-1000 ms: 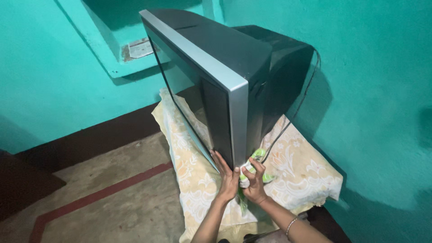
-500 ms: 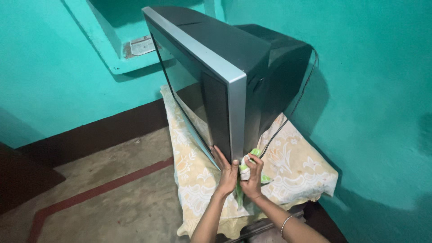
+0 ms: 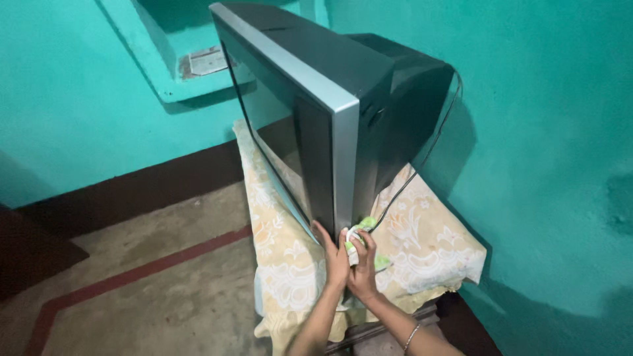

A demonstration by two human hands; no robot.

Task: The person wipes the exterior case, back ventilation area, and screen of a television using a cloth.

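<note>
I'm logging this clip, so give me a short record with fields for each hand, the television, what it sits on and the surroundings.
left hand: flat against the television's lower front corner
right hand: grips a green and white cloth at that corner
television: bulky, dark, silver frame
support: table under a cream floral cover
cable: black, down the side
wall: turquoise

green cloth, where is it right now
In the head view the green cloth sits low and right of centre, bunched in the right hand against the bottom corner of the television, beside the left hand.

Both hands [image 3: 348, 260] press a green cloth [image 3: 364, 232] against the television's [image 3: 330, 112] lower corner.
</note>
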